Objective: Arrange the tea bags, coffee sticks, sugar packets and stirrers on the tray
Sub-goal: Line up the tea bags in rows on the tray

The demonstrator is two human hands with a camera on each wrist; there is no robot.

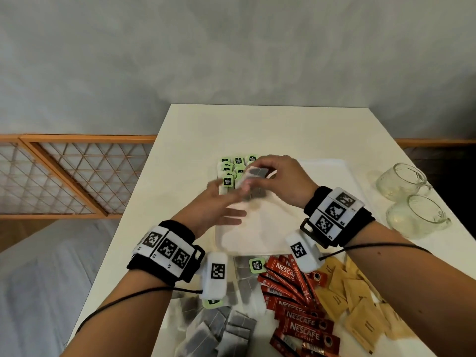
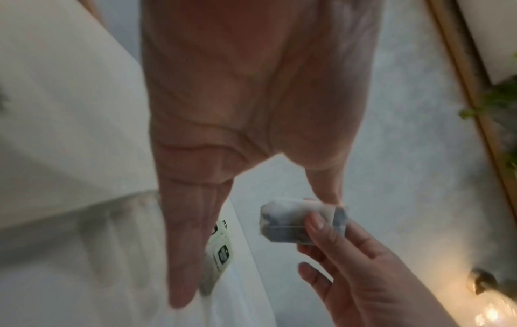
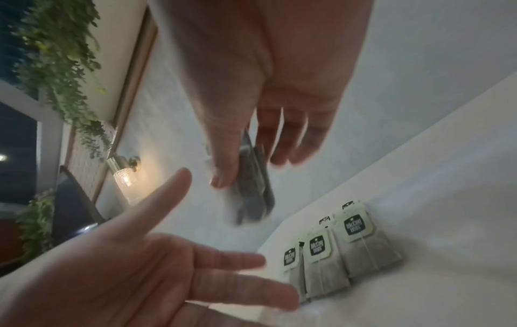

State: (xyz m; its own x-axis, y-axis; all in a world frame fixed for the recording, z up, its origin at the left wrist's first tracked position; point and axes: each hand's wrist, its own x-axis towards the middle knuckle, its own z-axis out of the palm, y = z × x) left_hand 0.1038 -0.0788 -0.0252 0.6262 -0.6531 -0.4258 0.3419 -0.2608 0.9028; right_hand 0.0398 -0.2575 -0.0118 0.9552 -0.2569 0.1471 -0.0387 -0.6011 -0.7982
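My right hand (image 1: 280, 181) pinches a small stack of tea bags (image 1: 253, 176) above the white tray (image 1: 260, 235), beside the row of green-tagged tea bags (image 3: 335, 250) already laid at its far left corner. My left hand (image 1: 219, 210) hovers just beneath, fingers spread, holding nothing.

Bare forearms, black wristbands (image 1: 340, 215), white coded marker tiles, thin black cables (image 1: 123, 300)
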